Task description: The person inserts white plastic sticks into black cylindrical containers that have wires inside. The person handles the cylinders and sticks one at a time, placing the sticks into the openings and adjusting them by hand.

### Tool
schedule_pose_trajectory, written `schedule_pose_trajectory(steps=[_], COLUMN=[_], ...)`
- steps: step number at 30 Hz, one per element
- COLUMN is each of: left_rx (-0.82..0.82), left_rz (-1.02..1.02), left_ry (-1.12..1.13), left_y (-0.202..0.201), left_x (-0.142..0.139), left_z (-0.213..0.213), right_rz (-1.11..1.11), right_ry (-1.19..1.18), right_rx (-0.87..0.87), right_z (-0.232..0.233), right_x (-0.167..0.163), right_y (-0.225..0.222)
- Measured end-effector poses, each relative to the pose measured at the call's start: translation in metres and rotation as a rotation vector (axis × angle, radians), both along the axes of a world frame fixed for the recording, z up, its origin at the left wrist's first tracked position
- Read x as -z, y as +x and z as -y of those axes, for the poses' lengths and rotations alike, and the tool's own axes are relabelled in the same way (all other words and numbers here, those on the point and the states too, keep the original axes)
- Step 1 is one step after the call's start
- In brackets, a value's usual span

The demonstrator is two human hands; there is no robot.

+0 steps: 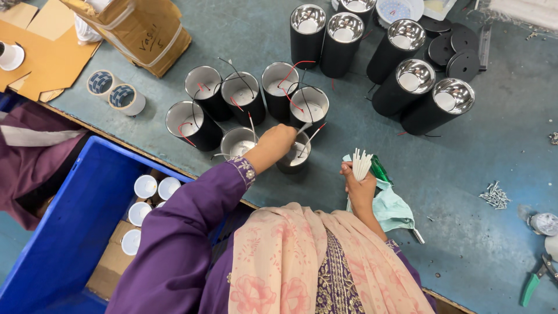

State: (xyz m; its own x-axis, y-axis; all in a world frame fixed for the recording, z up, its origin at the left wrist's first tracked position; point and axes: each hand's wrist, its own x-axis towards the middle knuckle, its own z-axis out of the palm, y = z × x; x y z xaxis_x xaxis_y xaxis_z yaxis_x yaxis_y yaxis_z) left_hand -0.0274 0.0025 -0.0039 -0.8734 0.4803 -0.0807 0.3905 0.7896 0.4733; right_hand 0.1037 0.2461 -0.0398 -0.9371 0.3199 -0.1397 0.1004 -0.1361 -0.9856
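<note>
Now, left hand: the left hand (278, 139) reaches out over the bench (494, 151), fingers pinched on a thin white tube (304, 127) held just above an open black can (294, 156).
Right hand: the right hand (359, 186) is clenched around a bundle of white tubes (361, 164) that stand up out of the fist; a pale green cloth (390, 207) lies under and beside that hand, with something green and shiny (381, 169) just behind the bundle.
Open can under the hand: black outside, silver inside, upright near the bench's front edge, with red and black wires (314, 136) rising from it.
Other open cans: a cluster of black cans (244, 96) stands just behind the left hand, each with red and black wires poking out.
Finished-looking cans: further back and to the right, black cans with shiny mirror-like cups in their tops (407, 78) stand in a loose group.
Black discs: flat round black discs (456, 49) lie at the far right of that group.
Tape: two rolls of tape (116, 91) sit at the left, near a cardboard box (139, 29).
Blue crate: a blue crate (70, 221) beside the bench holds white cups (148, 195).
Small parts: a heap of screws (494, 195) lies at the right, and green-handled pliers (535, 280) at the bench's right edge.
</note>
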Motion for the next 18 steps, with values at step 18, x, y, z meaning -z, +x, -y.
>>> schedule_pose_trajectory(steps=[18], left_rx=[0.087], left_rz=[-0.136], left_ry=[-0.155], left_y=[0.003], left_x=[0.004], left_z=[-0.005], right_rz=[0.006], right_ry=[-0.008], right_rx=[-0.012], right_z=[0.008], right_x=[-0.001], right_y=[-0.004])
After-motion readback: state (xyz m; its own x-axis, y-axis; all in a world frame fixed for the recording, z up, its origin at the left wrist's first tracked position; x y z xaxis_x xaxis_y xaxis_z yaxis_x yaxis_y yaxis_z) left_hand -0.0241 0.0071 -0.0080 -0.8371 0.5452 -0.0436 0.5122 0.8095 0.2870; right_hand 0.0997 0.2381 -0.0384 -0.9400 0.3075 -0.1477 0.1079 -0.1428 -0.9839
